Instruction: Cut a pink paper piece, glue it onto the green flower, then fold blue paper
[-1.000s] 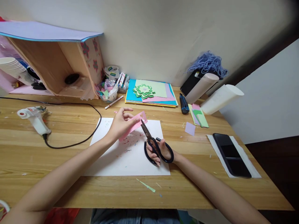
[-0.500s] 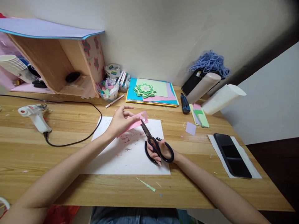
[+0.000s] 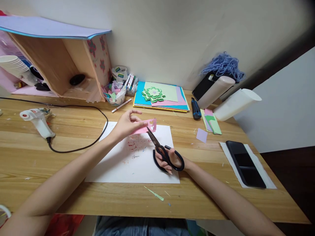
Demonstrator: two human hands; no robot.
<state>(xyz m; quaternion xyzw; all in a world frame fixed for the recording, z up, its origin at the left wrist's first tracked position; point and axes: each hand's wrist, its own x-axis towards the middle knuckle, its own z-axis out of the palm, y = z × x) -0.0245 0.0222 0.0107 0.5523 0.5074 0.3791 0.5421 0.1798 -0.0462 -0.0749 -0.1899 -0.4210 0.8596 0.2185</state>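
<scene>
My left hand [image 3: 126, 124] pinches a pink paper piece [image 3: 147, 127] above a white sheet [image 3: 137, 164] on the wooden desk [image 3: 73, 137]. My right hand [image 3: 169, 159] is closed through the handles of black scissors [image 3: 162, 151]. The blades point up and left, and their tip touches the lower edge of the pink paper. Small red and coloured paper scraps lie on the white sheet under the paper.
A glue gun [image 3: 36, 119] with a black cord [image 3: 81, 144] lies at the left. A stack of coloured paper [image 3: 161, 96] with green flower cutouts, a scrap bowl [image 3: 113, 95], markers and tape sit at the back. A phone [image 3: 244, 163] lies at the right.
My left hand has turned the pink paper flatter and lifted it slightly. The scissors' tip stays at its edge. The view has shifted a little.
</scene>
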